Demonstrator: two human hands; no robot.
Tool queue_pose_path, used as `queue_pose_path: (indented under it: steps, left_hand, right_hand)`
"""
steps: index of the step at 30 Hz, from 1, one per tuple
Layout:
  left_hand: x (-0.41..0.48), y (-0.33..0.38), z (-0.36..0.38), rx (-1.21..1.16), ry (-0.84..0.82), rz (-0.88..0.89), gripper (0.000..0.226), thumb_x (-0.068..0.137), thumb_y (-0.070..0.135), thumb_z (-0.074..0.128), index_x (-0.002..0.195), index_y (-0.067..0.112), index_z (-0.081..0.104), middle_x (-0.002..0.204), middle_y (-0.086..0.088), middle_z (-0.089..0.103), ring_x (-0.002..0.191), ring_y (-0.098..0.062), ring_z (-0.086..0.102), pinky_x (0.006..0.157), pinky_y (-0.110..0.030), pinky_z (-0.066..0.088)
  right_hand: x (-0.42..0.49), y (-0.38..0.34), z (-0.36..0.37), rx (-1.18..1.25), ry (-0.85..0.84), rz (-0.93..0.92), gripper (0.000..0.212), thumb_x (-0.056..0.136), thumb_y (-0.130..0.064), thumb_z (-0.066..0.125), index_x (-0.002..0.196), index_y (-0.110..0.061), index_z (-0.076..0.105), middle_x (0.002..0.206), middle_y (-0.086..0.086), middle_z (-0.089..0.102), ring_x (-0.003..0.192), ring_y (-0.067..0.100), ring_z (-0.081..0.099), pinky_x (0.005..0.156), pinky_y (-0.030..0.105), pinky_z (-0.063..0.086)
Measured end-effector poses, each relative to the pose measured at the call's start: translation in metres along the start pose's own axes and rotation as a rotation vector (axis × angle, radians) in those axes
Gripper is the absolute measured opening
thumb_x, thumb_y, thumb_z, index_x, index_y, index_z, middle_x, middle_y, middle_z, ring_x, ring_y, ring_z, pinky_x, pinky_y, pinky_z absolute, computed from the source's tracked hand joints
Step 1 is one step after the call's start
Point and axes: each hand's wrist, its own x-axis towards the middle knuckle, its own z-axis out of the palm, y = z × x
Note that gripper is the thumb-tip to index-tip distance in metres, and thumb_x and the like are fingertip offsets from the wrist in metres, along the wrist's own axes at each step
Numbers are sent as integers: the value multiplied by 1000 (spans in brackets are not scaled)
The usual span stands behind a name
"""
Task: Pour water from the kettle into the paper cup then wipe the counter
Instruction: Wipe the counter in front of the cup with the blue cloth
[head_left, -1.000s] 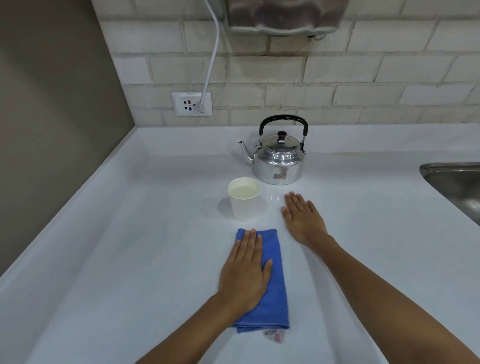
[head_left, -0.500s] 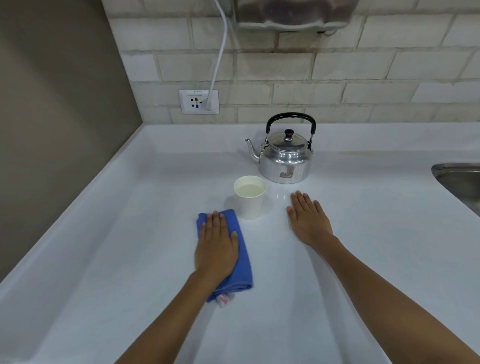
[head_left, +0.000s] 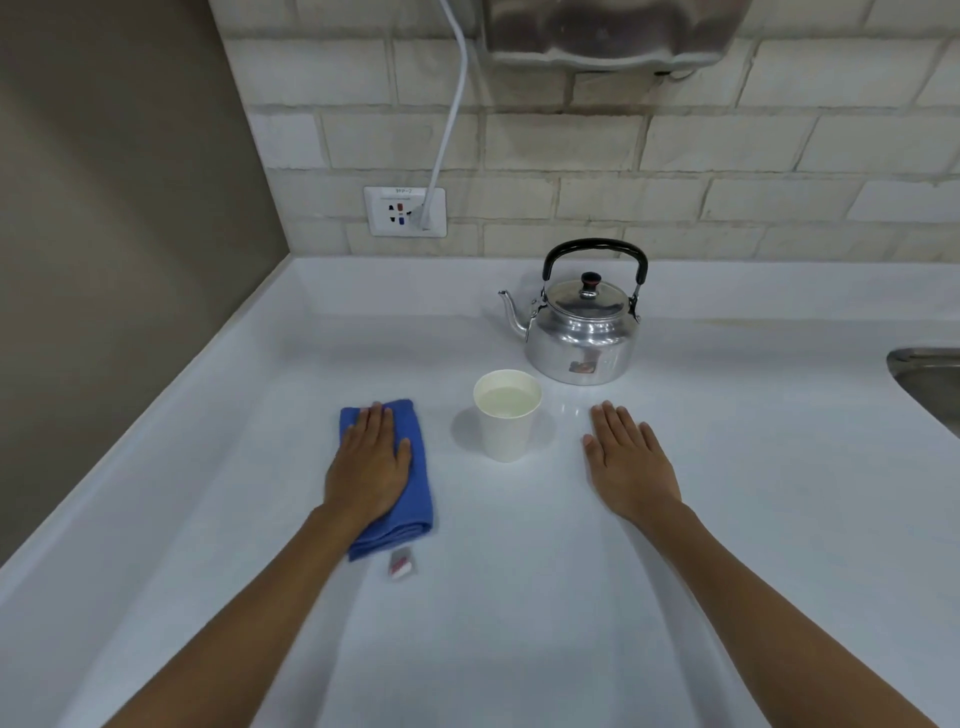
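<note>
A shiny metal kettle (head_left: 584, 332) with a black handle stands upright at the back of the white counter (head_left: 519, 597), spout pointing left. Just in front of it a white paper cup (head_left: 506, 434) holds water almost to its rim. Left of the cup lies a folded blue cloth (head_left: 418, 467) with a small tag (head_left: 401, 564) at its near end. My left hand (head_left: 369, 467) presses flat on the cloth, covering most of it. My right hand (head_left: 626, 467) rests palm down on the bare counter, right of the cup, holding nothing.
A steel sink (head_left: 930, 384) edge shows at the far right. On the tiled back wall a socket (head_left: 404, 211) has a white cord (head_left: 452, 104) running up beside a metal appliance (head_left: 613, 31). A brown side wall (head_left: 104, 260) borders the counter's raised left edge.
My left hand has slid the blue cloth to the left and away from me, from in front of the cup to the cup's left side. My right hand, the cup and the kettle stay put.
</note>
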Motion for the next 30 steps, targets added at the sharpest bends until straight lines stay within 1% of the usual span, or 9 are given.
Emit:
queue_pose_path:
  steps: [2,4,9,11,13,18,20,24,30]
  left_hand:
    - [13,22,6,-1,0,-25,56,99,32,18,144,2,3,156,-14,3,144,-25,2,119,-38,2]
    - [12,36,12,-16,-1,33,55,99,32,18,144,4,3,156,-12,3,144,-23,1,119,-36,0]
    - [-19,6,14,-75,-15,418,55,97,41,21,143,24,-4,151,14,-6,140,-2,-9,111,-14,-13]
    - [-14,-16,2,-47,-54,502,54,97,41,23,141,28,-6,148,19,-6,140,2,-6,107,-7,-14]
    - [5,-31,-6,-25,-45,470,54,98,38,26,143,24,0,150,16,-3,141,-1,-1,109,-8,-11]
    - [66,2,4,-6,-1,129,54,99,32,23,145,10,7,157,-5,6,144,-18,3,118,-32,2]
    - [79,23,15,-11,-13,193,54,98,35,21,145,12,6,157,-4,6,144,-18,1,118,-33,2]
    - [102,28,19,-17,-62,438,52,98,39,20,145,22,6,157,3,7,143,-11,0,115,-25,-1]
    - [156,34,17,15,-55,361,53,98,36,22,145,15,10,157,-2,10,144,-16,6,117,-31,3]
  right_hand:
    - [0,1,0,3,-4,-3,53,99,-36,12,147,-16,1,159,0,2,145,15,-1,120,36,1]
    - [0,2,0,8,0,-10,53,99,-36,13,147,-16,1,159,0,2,145,15,-1,120,36,2]
    - [-1,4,1,8,27,-22,54,98,-37,14,147,-16,3,159,0,5,145,15,1,120,36,3]
    - [-1,3,1,0,22,-22,54,98,-37,13,147,-16,2,159,0,4,145,14,0,120,36,3]
    - [-2,2,1,-3,29,-18,54,98,-37,13,147,-17,1,159,-1,3,145,14,-1,120,35,3]
    - [-2,-1,1,-11,43,0,53,98,-36,13,147,-18,-1,159,-2,2,145,13,-2,120,35,2]
    - [-2,-2,0,-10,45,3,53,98,-36,14,146,-19,-1,159,-3,2,145,13,-2,120,35,2]
    - [-3,-3,-1,-11,57,2,53,98,-34,16,146,-19,0,158,-3,2,145,13,-2,120,34,1]
    - [-4,-4,-2,24,53,10,53,99,-35,16,146,-21,-3,158,-6,-1,144,9,-6,119,32,-2]
